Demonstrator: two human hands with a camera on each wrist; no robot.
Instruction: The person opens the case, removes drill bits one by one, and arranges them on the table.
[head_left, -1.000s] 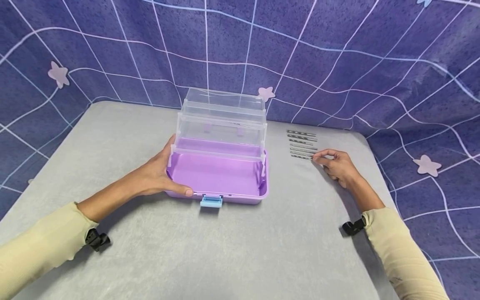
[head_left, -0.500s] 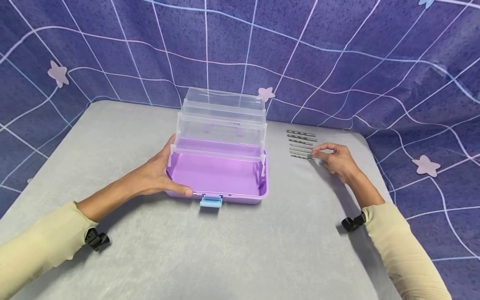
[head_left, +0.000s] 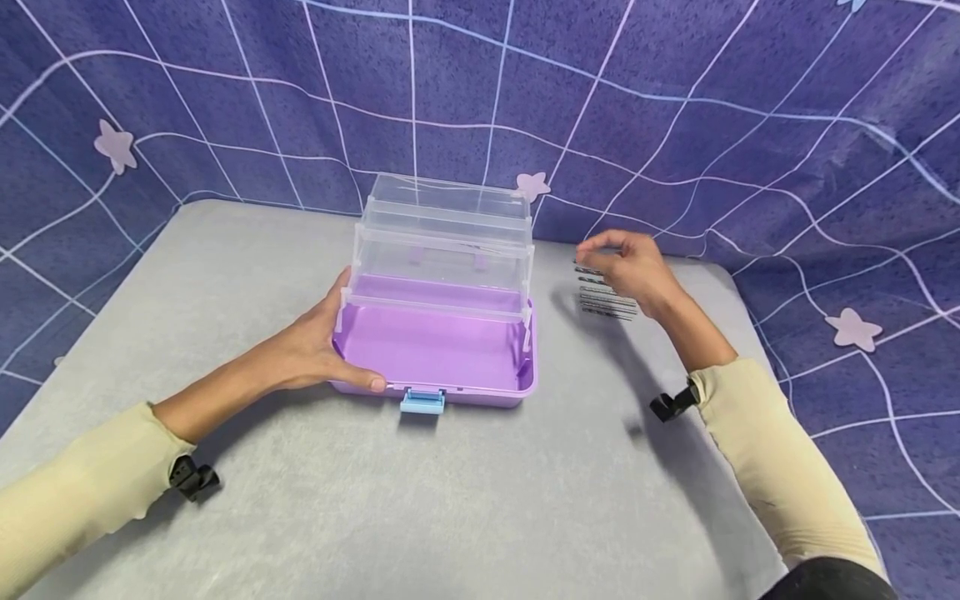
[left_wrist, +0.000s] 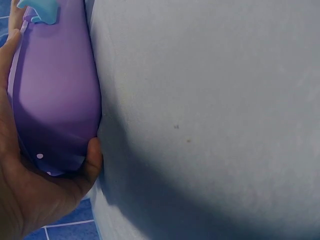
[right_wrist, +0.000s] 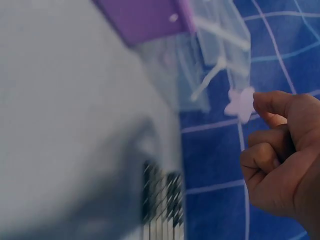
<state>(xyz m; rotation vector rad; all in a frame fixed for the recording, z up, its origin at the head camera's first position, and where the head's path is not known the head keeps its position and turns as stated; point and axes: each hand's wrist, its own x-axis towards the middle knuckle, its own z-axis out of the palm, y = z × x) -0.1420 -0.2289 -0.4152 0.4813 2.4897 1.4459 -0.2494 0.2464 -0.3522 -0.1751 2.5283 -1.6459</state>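
Note:
A purple toolbox stands on the grey table, its clear stepped trays raised at the back. My left hand grips the left end of the box, thumb along the front rim; in the left wrist view the hand wraps its corner. To the right of the box several twist drill bits lie side by side. Above their far end is my right hand, partly hiding the upper bits. In the right wrist view the right hand has curled fingers and nothing shows between finger and thumb.
A light blue latch hangs on the box's front. The grey table extends in front of the box. A purple cloth with grid lines and stars rises behind the table.
My right hand has left the near drill bits' shank ends and moved up and away, over the far ones. The bits lie where they were. My left hand has stayed on the box.

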